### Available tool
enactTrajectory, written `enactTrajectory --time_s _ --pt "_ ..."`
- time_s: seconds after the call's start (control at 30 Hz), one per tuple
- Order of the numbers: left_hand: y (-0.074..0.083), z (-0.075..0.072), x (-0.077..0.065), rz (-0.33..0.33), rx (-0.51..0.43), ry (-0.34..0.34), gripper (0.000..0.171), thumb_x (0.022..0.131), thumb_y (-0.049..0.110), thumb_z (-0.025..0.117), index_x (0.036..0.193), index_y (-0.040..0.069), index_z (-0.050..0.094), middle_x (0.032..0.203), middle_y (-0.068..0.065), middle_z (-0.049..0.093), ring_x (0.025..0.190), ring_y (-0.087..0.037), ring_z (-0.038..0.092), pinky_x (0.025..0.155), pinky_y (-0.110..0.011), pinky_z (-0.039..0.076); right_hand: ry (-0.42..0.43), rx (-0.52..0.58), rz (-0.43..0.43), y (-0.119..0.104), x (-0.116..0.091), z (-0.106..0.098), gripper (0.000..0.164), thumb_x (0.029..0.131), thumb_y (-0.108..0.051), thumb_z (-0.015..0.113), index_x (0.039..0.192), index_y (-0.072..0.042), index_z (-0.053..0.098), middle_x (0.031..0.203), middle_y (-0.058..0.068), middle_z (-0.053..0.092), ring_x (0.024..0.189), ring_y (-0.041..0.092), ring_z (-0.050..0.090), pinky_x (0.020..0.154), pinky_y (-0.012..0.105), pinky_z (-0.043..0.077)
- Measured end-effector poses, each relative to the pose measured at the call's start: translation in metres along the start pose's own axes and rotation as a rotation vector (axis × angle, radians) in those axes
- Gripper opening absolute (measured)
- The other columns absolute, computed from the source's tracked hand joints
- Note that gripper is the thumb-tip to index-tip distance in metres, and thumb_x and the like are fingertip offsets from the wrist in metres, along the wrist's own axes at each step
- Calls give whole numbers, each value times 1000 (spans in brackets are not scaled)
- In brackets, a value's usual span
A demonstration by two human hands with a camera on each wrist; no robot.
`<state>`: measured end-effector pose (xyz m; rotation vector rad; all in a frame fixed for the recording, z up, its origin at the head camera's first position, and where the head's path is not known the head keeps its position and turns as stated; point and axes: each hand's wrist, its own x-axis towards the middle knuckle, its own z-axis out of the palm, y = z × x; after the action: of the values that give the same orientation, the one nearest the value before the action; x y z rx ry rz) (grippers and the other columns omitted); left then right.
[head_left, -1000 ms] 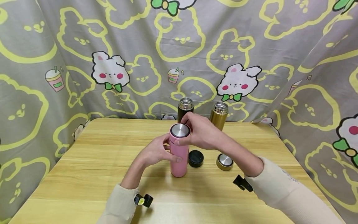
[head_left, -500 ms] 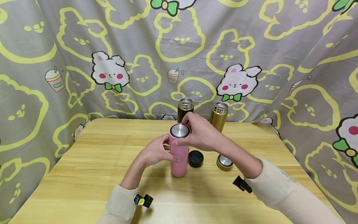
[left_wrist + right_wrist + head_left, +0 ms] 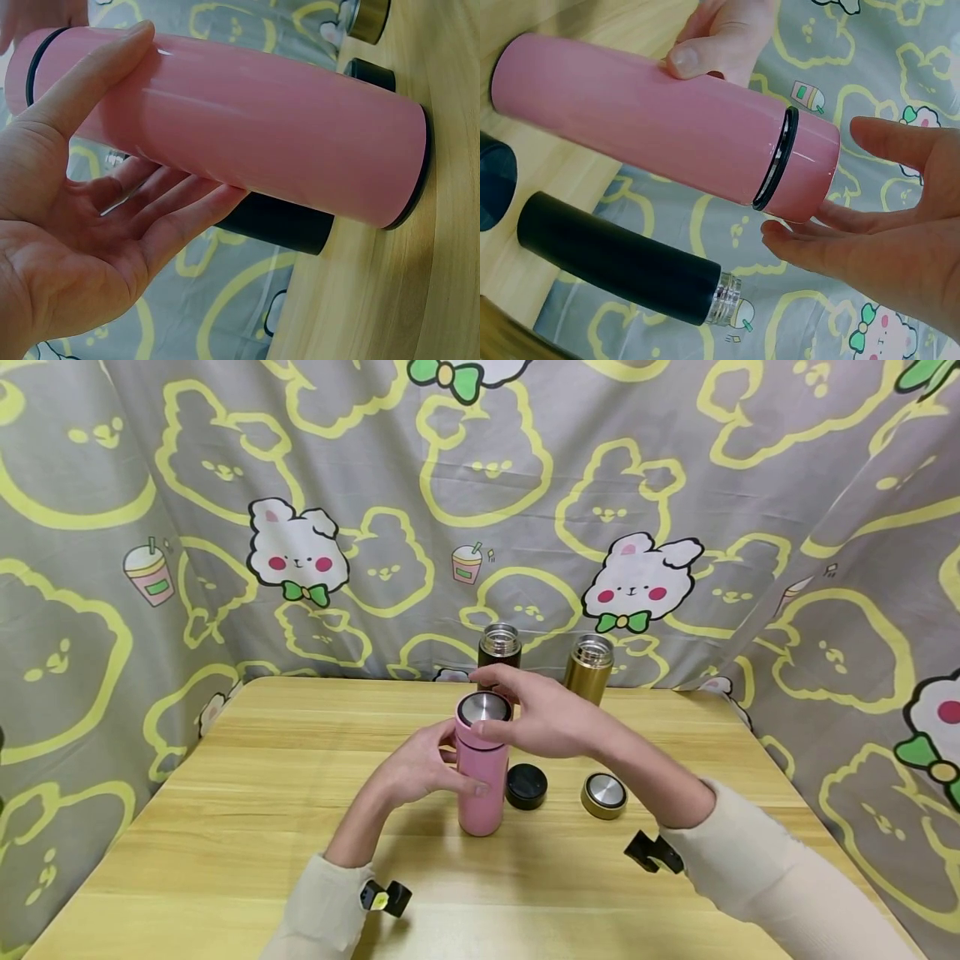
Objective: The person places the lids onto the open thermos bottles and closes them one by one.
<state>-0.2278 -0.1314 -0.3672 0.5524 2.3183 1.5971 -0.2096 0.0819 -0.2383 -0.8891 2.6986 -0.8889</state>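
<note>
A pink thermos (image 3: 480, 789) stands upright on the table, its pink lid (image 3: 808, 169) on top with a silver disc in the middle. At the black ring (image 3: 777, 159) under the lid, a thin silver strip shows in the right wrist view. My left hand (image 3: 416, 767) grips the body, thumb (image 3: 105, 71) on one side and fingers on the other. Around the lid my right hand (image 3: 551, 714) is spread, its thumb (image 3: 892, 142) apart from the lid and its other fingertips right at the lid's far side.
Behind stand a black thermos (image 3: 622, 259) and a gold thermos (image 3: 587, 672), both lidless with bare metal necks. A black lid (image 3: 526, 786) and a gold lid (image 3: 604, 796) lie on the wooden table (image 3: 300, 827). A patterned curtain (image 3: 375, 602) hangs behind it.
My right hand's fingers have loosened and spread away from the lid, baring the dark ring beneath it. The left hand and the thermos have kept their place.
</note>
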Motion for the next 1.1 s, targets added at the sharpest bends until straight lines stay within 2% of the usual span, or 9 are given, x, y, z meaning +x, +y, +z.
enactTrajectory --time_s 0.23,0.4,0.67,0.93,1.1 --pt "0 0 0 6 5 0 72 72 25 92 136 23 57 127 0 64 114 -24 63 90 -38 56 -52 28 13 2 1 0 58 94 -24 67 148 -16 50 139 6 61 126 21 58 108 45 45" --pt "-1 0 0 6 9 0 73 72 26 92 136 24 57 127 0 64 115 -23 62 90 -38 56 -52 18 7 3 1 1 57 94 -23 67 148 -15 51 136 5 62 124 20 59 107 43 46" --pt "-1 0 0 -5 1 2 74 72 26 92 137 24 56 128 0 64 116 -24 62 92 -39 56 21 -24 -10 3 2 1 55 89 -27 74 139 -12 58 123 4 68 111 19 64 96 39 53" --pt "0 0 -1 -14 -10 4 76 72 25 92 138 23 55 131 0 63 118 -25 62 93 -41 56 103 -38 31 3 5 7 53 84 -38 82 126 -12 63 113 3 68 104 19 65 84 33 56" --pt "1 0 -1 -13 -20 2 78 72 24 92 139 23 54 132 0 62 118 -25 62 93 -40 56 159 -35 49 4 7 11 50 80 -44 85 114 -14 63 102 0 69 92 17 64 76 31 55"
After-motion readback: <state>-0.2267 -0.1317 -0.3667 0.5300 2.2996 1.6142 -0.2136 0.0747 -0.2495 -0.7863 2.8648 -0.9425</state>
